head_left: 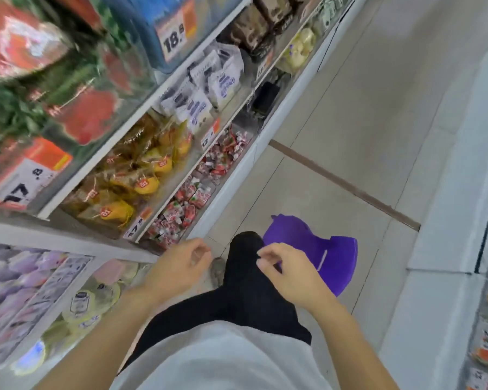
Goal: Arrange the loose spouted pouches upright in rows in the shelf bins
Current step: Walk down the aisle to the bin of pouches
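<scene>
White shelves (pixel 231 175) run away along the left, tilted across the view. The lowest tier (pixel 245 161) carries a heap of small red-and-white packets (pixel 192 198), lying loose, not in rows. One tier up, yellow bags (pixel 141 175) with red labels sit crowded together, and further along white packs (pixel 206 91) with blue print. Higher still, dark brown packs (pixel 254 26). Orange-and-white price tags (pixel 210 136) hang on the shelf edges. The tiled floor (pixel 350 114) is pale, crossed by a brown strip (pixel 347 187), and a purple plastic stool (pixel 321 249) stands on it just beside the shelves.
</scene>
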Demonstrator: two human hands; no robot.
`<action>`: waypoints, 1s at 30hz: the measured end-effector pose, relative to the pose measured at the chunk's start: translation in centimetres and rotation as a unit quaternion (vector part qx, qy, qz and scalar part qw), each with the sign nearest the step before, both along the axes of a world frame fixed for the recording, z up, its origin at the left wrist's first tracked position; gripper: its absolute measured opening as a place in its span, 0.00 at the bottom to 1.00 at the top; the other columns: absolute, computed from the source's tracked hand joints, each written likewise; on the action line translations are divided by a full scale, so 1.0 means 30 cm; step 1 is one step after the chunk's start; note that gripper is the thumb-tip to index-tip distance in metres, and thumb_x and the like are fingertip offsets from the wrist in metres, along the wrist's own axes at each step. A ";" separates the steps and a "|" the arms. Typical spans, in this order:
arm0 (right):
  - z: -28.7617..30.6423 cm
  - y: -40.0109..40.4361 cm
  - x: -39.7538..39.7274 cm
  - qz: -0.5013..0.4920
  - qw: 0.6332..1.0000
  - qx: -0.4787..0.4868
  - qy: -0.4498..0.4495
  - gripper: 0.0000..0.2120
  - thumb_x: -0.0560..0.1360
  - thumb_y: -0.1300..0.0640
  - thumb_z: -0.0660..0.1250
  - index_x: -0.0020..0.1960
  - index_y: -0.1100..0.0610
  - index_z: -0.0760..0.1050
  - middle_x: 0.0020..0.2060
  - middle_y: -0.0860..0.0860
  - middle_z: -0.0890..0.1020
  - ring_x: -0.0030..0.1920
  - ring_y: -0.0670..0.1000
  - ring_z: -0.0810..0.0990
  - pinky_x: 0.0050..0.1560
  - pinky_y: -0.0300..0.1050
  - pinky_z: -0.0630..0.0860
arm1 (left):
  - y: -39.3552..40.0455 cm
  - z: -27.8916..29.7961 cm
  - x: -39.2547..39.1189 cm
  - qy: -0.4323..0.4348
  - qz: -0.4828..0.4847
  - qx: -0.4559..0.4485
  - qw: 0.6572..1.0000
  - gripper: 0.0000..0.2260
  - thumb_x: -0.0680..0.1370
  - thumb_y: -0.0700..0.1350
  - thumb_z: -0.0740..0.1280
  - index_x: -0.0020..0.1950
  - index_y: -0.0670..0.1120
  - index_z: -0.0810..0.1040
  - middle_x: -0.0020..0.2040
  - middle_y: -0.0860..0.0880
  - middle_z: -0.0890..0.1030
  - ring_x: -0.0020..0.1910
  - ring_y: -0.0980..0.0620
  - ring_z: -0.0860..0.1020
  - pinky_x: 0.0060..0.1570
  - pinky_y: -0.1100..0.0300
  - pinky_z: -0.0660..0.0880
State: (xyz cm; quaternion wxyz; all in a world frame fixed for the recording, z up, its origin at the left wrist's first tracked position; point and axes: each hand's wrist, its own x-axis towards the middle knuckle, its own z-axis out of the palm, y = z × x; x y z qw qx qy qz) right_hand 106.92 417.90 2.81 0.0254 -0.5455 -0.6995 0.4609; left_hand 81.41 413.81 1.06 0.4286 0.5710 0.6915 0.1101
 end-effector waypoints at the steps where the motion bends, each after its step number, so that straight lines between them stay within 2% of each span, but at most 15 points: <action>1: 0.005 0.074 -0.030 0.016 1.000 0.004 0.010 0.13 0.80 0.47 0.64 0.62 0.49 0.77 0.53 0.43 0.81 0.54 0.40 0.78 0.57 0.37 0.76 | 0.042 0.002 -0.022 -0.001 0.015 -0.003 1.000 0.04 0.79 0.49 0.64 0.52 0.53 0.77 0.46 0.60 0.79 0.46 0.62 0.77 0.46 0.68 0.71; 4: -0.007 0.296 -0.124 0.090 0.996 0.020 0.015 0.13 0.80 0.49 0.64 0.62 0.52 0.78 0.52 0.46 0.81 0.52 0.43 0.78 0.55 0.37 0.75 | 0.147 -0.018 -0.075 -0.009 0.057 -0.026 0.998 0.06 0.79 0.50 0.64 0.53 0.52 0.77 0.46 0.59 0.80 0.46 0.61 0.78 0.49 0.63 0.75; 7: -0.047 0.496 -0.216 0.143 0.989 0.016 0.029 0.13 0.80 0.49 0.64 0.60 0.54 0.78 0.50 0.46 0.82 0.50 0.43 0.79 0.49 0.28 0.72 | 0.215 -0.068 -0.108 0.001 0.101 -0.035 0.994 0.05 0.79 0.51 0.65 0.52 0.53 0.77 0.45 0.60 0.80 0.44 0.64 0.77 0.40 0.74 0.70; 9: -0.110 0.620 -0.282 0.182 0.983 0.002 0.027 0.13 0.79 0.47 0.64 0.59 0.52 0.78 0.50 0.46 0.82 0.49 0.44 0.80 0.51 0.36 0.75 | 0.260 -0.126 -0.127 0.004 0.157 -0.048 0.986 0.04 0.79 0.52 0.65 0.51 0.54 0.77 0.45 0.60 0.80 0.44 0.63 0.78 0.40 0.73 0.69; 11: -0.208 0.741 -0.346 0.242 0.970 -0.030 -0.002 0.13 0.79 0.46 0.64 0.59 0.52 0.78 0.52 0.47 0.82 0.51 0.47 0.80 0.55 0.45 0.77 | 0.305 -0.207 -0.139 0.016 0.214 -0.069 0.974 0.06 0.78 0.52 0.65 0.52 0.53 0.77 0.46 0.59 0.81 0.45 0.60 0.79 0.44 0.66 0.73; 13: -0.316 0.860 -0.405 0.326 0.943 -0.058 -0.037 0.14 0.79 0.46 0.64 0.60 0.53 0.77 0.53 0.49 0.81 0.51 0.49 0.80 0.58 0.48 0.77 | 0.349 -0.300 -0.139 0.017 0.280 -0.085 0.956 0.06 0.78 0.52 0.66 0.52 0.52 0.78 0.46 0.56 0.82 0.45 0.58 0.79 0.49 0.57 0.77; 15: -0.425 0.954 -0.456 0.399 0.912 -0.078 -0.058 0.14 0.79 0.46 0.64 0.59 0.53 0.77 0.54 0.49 0.81 0.52 0.50 0.80 0.58 0.51 0.77 | 0.387 -0.389 -0.128 0.003 0.335 -0.084 0.939 0.05 0.77 0.50 0.67 0.49 0.51 0.79 0.45 0.54 0.82 0.43 0.56 0.80 0.50 0.53 0.78; 19: -0.592 1.051 -0.556 0.540 0.834 -0.058 -0.103 0.14 0.80 0.49 0.63 0.62 0.55 0.76 0.59 0.50 0.80 0.56 0.51 0.78 0.58 0.47 0.74 | 0.402 -0.558 -0.088 -0.039 0.433 -0.118 0.893 0.04 0.75 0.50 0.69 0.47 0.52 0.79 0.47 0.52 0.82 0.44 0.53 0.81 0.46 0.51 0.80; 21: -0.680 1.054 -0.626 0.593 0.800 -0.032 -0.088 0.15 0.80 0.50 0.63 0.62 0.56 0.75 0.60 0.51 0.79 0.56 0.52 0.78 0.57 0.46 0.74 | 0.385 -0.652 -0.073 -0.038 0.464 -0.140 0.874 0.05 0.75 0.51 0.70 0.49 0.52 0.79 0.49 0.52 0.82 0.46 0.52 0.81 0.46 0.54 0.80; 24: -0.854 0.993 -0.741 0.640 0.767 -0.002 -0.039 0.13 0.79 0.50 0.65 0.60 0.56 0.76 0.56 0.53 0.80 0.55 0.54 0.78 0.55 0.49 0.75 | 0.363 -0.826 -0.088 0.044 0.479 -0.098 0.871 0.13 0.76 0.49 0.69 0.60 0.48 0.77 0.53 0.50 0.80 0.53 0.50 0.79 0.53 0.59 0.74; 26: -1.007 0.936 -0.829 0.646 0.763 0.015 0.026 0.12 0.77 0.50 0.68 0.56 0.56 0.78 0.52 0.52 0.82 0.52 0.53 0.79 0.51 0.48 0.76 | 0.362 -0.949 -0.124 0.126 0.477 -0.047 0.868 0.20 0.76 0.52 0.68 0.66 0.48 0.73 0.59 0.48 0.77 0.57 0.47 0.77 0.54 0.56 0.73; 28: -1.154 0.885 -0.909 0.637 0.765 0.027 0.089 0.13 0.76 0.49 0.71 0.55 0.56 0.78 0.50 0.51 0.83 0.48 0.50 0.80 0.44 0.41 0.74 | 0.362 -1.083 -0.178 0.195 0.444 -0.028 0.874 0.25 0.75 0.62 0.64 0.65 0.48 0.73 0.58 0.47 0.77 0.54 0.44 0.77 0.51 0.51 0.76; 30: -1.286 0.848 -0.955 0.641 0.754 0.044 0.137 0.13 0.76 0.50 0.71 0.55 0.56 0.78 0.49 0.50 0.83 0.46 0.49 0.80 0.41 0.41 0.73 | 0.338 -1.205 -0.214 0.243 0.416 -0.014 0.876 0.30 0.72 0.71 0.56 0.57 0.48 0.76 0.50 0.47 0.78 0.47 0.44 0.78 0.45 0.49 0.77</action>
